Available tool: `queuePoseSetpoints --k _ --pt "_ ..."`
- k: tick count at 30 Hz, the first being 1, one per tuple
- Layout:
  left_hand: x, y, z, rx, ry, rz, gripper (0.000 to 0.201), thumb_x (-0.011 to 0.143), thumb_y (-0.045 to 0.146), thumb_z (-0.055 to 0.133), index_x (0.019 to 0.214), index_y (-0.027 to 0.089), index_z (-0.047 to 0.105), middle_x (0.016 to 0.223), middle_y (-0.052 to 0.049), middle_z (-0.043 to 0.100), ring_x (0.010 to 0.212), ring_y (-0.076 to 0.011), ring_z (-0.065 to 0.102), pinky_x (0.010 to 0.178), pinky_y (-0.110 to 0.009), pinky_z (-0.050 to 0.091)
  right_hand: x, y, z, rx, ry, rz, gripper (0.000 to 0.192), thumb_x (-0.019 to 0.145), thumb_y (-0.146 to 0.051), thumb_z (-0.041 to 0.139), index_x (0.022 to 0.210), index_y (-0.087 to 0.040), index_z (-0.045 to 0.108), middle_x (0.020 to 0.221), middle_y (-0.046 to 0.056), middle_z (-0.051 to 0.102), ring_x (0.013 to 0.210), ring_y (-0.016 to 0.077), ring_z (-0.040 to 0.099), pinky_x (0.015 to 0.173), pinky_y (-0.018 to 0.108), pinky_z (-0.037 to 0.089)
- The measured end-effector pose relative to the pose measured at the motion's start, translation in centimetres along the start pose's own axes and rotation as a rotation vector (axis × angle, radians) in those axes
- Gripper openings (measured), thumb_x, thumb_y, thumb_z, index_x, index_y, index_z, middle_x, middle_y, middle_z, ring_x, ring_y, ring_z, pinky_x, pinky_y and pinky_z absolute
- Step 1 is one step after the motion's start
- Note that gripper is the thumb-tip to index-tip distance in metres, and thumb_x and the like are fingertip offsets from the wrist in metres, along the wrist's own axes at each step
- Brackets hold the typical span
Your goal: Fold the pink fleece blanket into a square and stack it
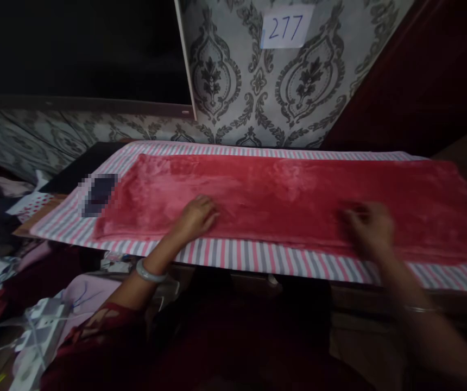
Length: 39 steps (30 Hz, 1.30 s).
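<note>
A long red plush blanket (253, 201), folded into a flat rectangle, lies on a pink, grey and white striped cloth (233, 255). My left hand (199, 216), with a pale bangle on its wrist, rests on the blanket left of its middle, near the front edge. Its fingers bend loosely downward, thumb apart, with no fold gripped that I can see. Farther right, my right hand (372, 225) is over the front part of the blanket. Motion smears its curled fingers, so whether they pinch the fabric is unclear.
A dark pixelated rectangle (101, 193) lies on the cloth left of the blanket. Behind the table are a large black screen (82, 54) and a patterned wall with a paper (286, 26) reading 277. A white power strip (40, 336) and clothes lie at lower left.
</note>
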<state>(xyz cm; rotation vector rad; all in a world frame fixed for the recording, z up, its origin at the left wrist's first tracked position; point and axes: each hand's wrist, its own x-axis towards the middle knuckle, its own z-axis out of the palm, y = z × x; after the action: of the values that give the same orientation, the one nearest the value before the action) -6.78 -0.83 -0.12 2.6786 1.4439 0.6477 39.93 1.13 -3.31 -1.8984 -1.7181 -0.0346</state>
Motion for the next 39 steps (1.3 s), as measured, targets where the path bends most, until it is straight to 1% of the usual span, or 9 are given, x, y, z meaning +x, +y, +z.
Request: queuePoseSetpoints --k 4,6,8,18,25,29,31,36,39 --pt "-0.8 3.7 1.3 0.049 -0.031 0.210 0.029 0.102 0.029 0.044 0.086 0.017 0.065 0.087 -0.006 0.060 0.087 -0.0194 0.054 0.081 -0.035 0.046 -3.9 -10.0 2.8 0.341 -0.277 -0.521 0.017 0.091 -0.031 0.060 0.104 -0.022 0.067 0.099 0.009 0.066 0.093 0.0244 0.061 0.082 0.037 0.050" --pt "-1.7 4.5 2.0 0.091 -0.013 0.259 0.032 0.103 0.029 0.042 0.085 0.017 0.066 0.086 -0.006 0.059 0.084 -0.0192 0.052 0.076 -0.034 0.044 -5.3 -12.5 3.4 0.317 -0.342 -0.658 0.019 0.092 -0.028 0.061 0.109 -0.022 0.066 0.101 0.009 0.064 0.094 0.0240 0.061 0.079 0.035 0.050" --pt "-2.4 4.7 2.8 0.114 0.007 0.268 0.032 0.103 0.028 0.042 0.088 0.017 0.067 0.086 -0.006 0.059 0.082 -0.0190 0.051 0.074 -0.034 0.043 -5.9 -13.5 3.5 0.244 -0.350 -0.719 0.020 0.093 -0.025 0.060 0.112 -0.022 0.066 0.100 0.009 0.063 0.093 0.0233 0.060 0.075 0.033 0.049" --pt "-2.3 4.5 5.3 0.270 0.092 0.211 0.023 0.100 0.026 0.047 0.094 0.018 0.067 0.089 -0.008 0.059 0.085 -0.0218 0.051 0.073 -0.036 0.041 -6.0 -14.6 4.0 -0.032 -0.200 -0.830 0.016 0.094 -0.013 0.055 0.097 -0.023 0.068 0.088 0.009 0.062 0.085 0.0246 0.053 0.063 0.033 0.041" --pt "-2.7 4.4 5.1 0.246 0.172 0.258 0.019 0.097 0.021 0.054 0.108 0.023 0.069 0.128 -0.013 0.062 0.113 -0.0261 0.055 0.092 -0.042 0.044 -5.9 -14.0 4.0 0.091 0.051 -0.703 0.028 0.097 -0.013 0.048 0.106 -0.024 0.072 0.098 0.010 0.066 0.090 0.0254 0.055 0.077 0.039 0.047" --pt "-2.7 4.3 5.1 0.223 0.167 0.176 0.020 0.097 0.026 0.055 0.110 0.021 0.070 0.133 -0.017 0.061 0.120 -0.0306 0.053 0.095 -0.048 0.045 -6.6 -13.0 4.8 0.055 0.008 -0.794 0.029 0.098 -0.011 0.046 0.094 -0.023 0.073 0.084 0.008 0.065 0.079 0.0230 0.053 0.069 0.036 0.044" --pt "-2.6 4.1 5.3 0.220 0.134 0.161 0.021 0.097 0.024 0.052 0.108 0.020 0.071 0.129 -0.016 0.063 0.116 -0.0298 0.055 0.091 -0.047 0.047 -6.9 -12.7 5.3 0.037 -0.010 -0.811 0.029 0.099 -0.012 0.046 0.092 -0.022 0.072 0.082 0.008 0.064 0.079 0.0227 0.052 0.069 0.035 0.042" --pt "-2.6 3.6 5.5 0.233 0.123 0.255 0.024 0.099 0.015 0.046 0.097 0.016 0.069 0.094 -0.010 0.067 0.086 -0.0219 0.055 0.075 -0.037 0.045 -7.0 -12.5 5.6 0.044 0.007 -0.815 0.022 0.100 -0.017 0.051 0.094 -0.020 0.072 0.086 0.007 0.067 0.083 0.0229 0.052 0.070 0.036 0.037" --pt "-2.6 3.5 5.0 0.223 0.116 0.262 0.021 0.099 0.018 0.047 0.097 0.016 0.069 0.094 -0.009 0.067 0.086 -0.0218 0.055 0.074 -0.036 0.044 -7.1 -12.4 5.8 0.068 -0.008 -0.783 0.019 0.100 -0.020 0.052 0.098 -0.020 0.072 0.089 0.007 0.068 0.085 0.0223 0.052 0.071 0.035 0.035"
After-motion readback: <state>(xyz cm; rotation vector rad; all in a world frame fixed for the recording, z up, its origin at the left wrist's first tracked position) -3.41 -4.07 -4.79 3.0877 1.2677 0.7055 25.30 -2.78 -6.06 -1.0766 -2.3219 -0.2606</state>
